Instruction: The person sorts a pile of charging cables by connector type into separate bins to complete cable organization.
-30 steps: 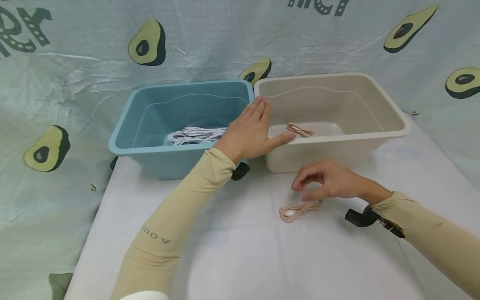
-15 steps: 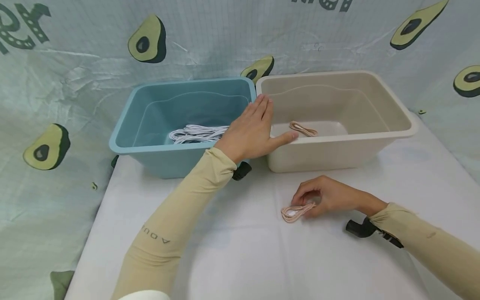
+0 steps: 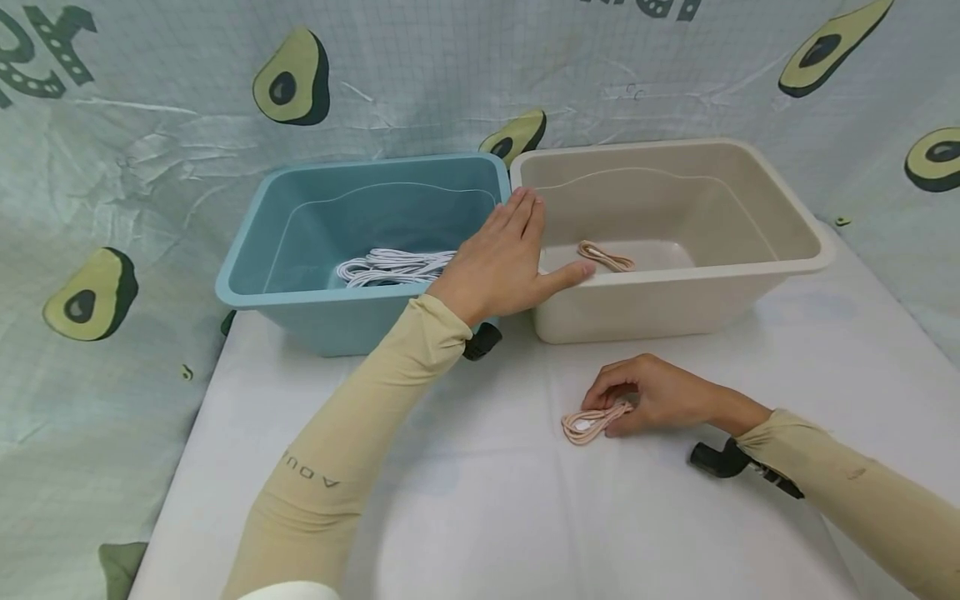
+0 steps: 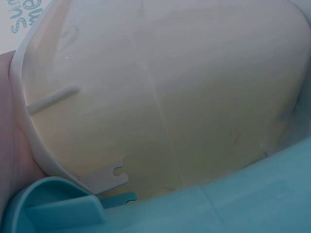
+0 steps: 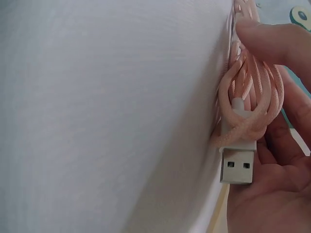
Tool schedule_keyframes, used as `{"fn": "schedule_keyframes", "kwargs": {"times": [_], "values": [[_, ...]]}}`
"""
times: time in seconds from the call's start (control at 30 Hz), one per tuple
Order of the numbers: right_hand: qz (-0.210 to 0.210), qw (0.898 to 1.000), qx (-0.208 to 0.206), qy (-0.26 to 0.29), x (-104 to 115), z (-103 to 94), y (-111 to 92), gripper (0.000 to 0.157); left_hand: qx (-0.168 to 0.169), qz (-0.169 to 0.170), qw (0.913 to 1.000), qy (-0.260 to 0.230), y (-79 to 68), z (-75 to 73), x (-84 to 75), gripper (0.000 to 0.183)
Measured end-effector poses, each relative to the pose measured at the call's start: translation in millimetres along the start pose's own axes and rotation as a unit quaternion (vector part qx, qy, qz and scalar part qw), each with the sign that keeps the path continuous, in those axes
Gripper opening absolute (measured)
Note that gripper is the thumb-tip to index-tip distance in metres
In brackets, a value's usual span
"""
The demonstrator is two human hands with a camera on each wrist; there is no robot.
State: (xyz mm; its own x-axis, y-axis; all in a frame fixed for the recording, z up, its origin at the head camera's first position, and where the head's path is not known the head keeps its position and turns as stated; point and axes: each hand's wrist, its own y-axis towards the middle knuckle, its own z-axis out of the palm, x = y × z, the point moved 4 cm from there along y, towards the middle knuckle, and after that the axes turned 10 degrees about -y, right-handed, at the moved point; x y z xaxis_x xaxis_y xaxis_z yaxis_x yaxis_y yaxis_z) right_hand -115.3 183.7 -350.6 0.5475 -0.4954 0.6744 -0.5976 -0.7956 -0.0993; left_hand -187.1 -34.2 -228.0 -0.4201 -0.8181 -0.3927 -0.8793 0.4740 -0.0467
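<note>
On the white table, my right hand (image 3: pixel 660 393) pinches a coiled pink USB cable (image 3: pixel 588 423) between thumb and fingers. The right wrist view shows the braided pink loops (image 5: pixel 252 92) and a metal USB plug (image 5: pixel 237 166) near the palm. My left hand (image 3: pixel 506 262) lies flat with straight fingers across the neighbouring rims of a blue bin (image 3: pixel 337 297) and a beige bin (image 3: pixel 712 273), its thumb on the beige rim. Several white cables (image 3: pixel 393 267) lie in the blue bin, partly hidden by that hand. One pink cable bundle (image 3: pixel 606 257) rests inside the beige bin.
Both bins stand side by side at the back of the white-covered table (image 3: pixel 465 500). Behind them hangs a pale curtain (image 3: pixel 420 75) printed with avocados. Black wrist cameras (image 3: pixel 716 460) sit under the sleeves.
My right hand has come down and slightly toward me, and its fingers have closed on the pink USB cable. My left hand has stayed on the bin rims.
</note>
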Motion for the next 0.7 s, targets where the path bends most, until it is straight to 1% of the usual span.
{"fn": "schedule_keyframes", "kwargs": {"times": [0.27, 0.4, 0.7], "values": [[-0.009, 0.999, -0.012, -0.044, 3.2, 1.2, 1.9, 0.039, 0.001, 0.000, 1.0000, 0.001, 0.2, 0.1, 0.1, 0.108], [-0.010, 0.998, -0.019, -0.054, 5.2, 2.6, 2.2, 0.040, -0.002, 0.002, 1.0000, 0.003, 0.1, -0.4, 0.2, 0.108], [-0.006, 0.998, -0.002, -0.064, 11.7, 4.5, 3.4, 0.044, -0.005, 0.003, 1.0000, -0.001, 0.1, -0.2, -0.1, 0.109]]}}
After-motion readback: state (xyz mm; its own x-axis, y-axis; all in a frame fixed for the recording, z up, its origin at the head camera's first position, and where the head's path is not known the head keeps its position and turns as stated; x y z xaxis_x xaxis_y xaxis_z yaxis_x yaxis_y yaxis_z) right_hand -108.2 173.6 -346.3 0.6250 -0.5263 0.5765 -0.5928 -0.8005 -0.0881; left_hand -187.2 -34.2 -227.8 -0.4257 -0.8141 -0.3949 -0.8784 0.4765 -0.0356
